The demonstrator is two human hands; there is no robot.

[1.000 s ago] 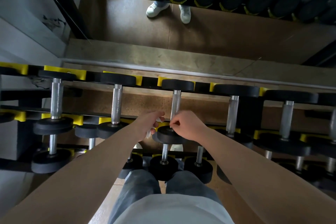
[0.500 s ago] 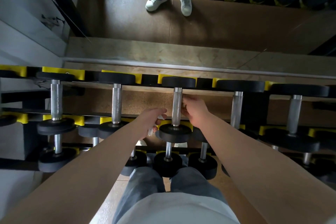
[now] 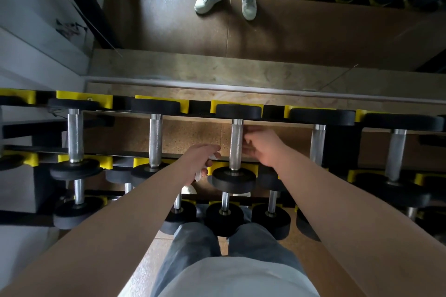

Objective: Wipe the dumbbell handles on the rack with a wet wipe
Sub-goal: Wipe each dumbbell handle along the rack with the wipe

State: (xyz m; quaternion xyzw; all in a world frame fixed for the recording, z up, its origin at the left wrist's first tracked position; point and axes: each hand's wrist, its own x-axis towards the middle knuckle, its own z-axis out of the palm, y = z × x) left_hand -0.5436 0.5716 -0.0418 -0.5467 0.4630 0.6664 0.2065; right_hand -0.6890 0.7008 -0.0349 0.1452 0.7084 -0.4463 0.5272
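The steel dumbbell handle in the middle of the rack's top row runs between two black weight heads. My right hand is at its right side, fingers and thumb curled in against the bar. Just left of the handle, my left hand grips a crumpled white wet wipe, which pokes out below the fingers. The wipe is not touching the bar. Other steel handles stand to either side in the same row.
The black rack with yellow cradles holds several dumbbells on three tiers; smaller ones sit near my knees. Behind the rack a mirror reflects white shoes and another dumbbell row. A grey wall is on the left.
My right hand moved up from the near weight head to the right side of the bar. My left hand with the wipe stayed just left of the handle.
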